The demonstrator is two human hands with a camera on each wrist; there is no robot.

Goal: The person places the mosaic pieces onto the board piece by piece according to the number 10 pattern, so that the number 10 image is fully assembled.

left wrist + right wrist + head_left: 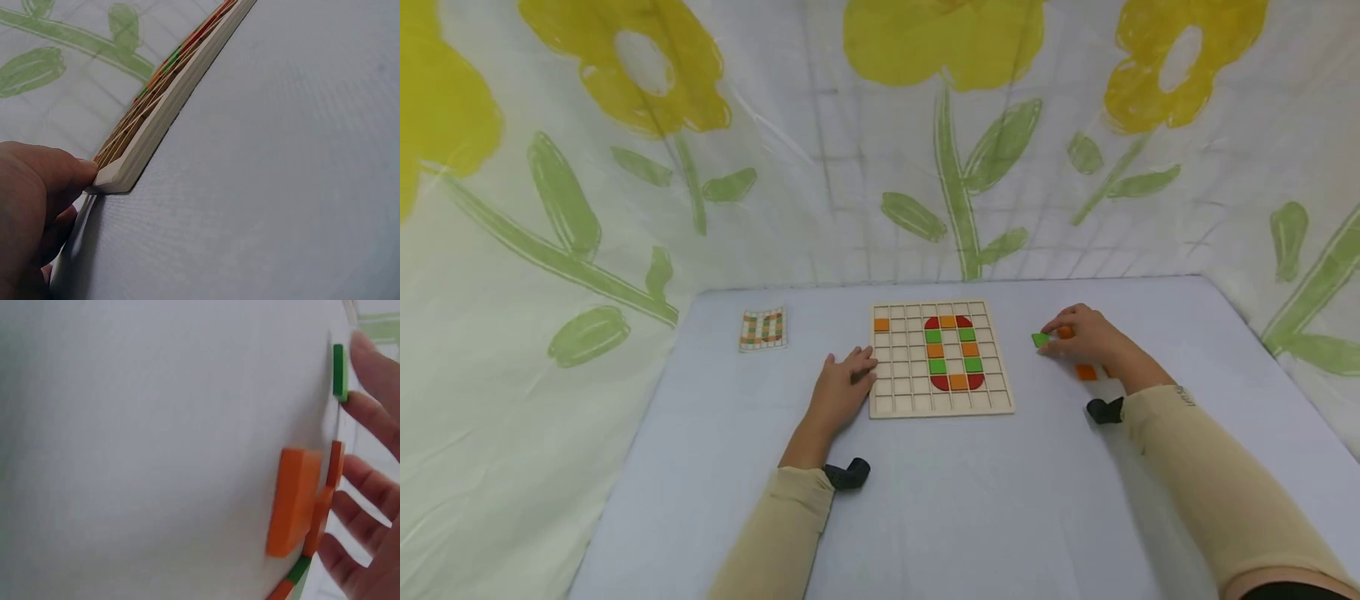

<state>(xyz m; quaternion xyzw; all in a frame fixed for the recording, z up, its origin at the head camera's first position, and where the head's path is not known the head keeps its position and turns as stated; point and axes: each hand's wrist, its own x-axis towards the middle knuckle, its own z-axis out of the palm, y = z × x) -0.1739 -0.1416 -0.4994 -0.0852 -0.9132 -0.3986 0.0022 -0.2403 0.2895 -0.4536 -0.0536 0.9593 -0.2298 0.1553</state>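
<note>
A square wooden grid board (898, 400) lies on the table, with red, orange and green tiles forming a ring and one orange tile (882, 325) near its upper left corner. At the board's left edge rests my left hand (841, 390); in the left wrist view its thumb (69, 169) touches the board's corner (115, 178), other fingers bent below. Right of the board, my right hand (1086, 337) pinches a green tile (1039, 340) between thumb and index fingertips. Its other fingers spread over orange tiles (294, 503) beneath the hand, partly hidden in the head view.
A small patterned card (763, 330) lies left of the board. The white table (955, 500) backs onto a hanging sheet (775, 225) painted with yellow flowers. Another green tile (299, 569) lies in the row under the right hand.
</note>
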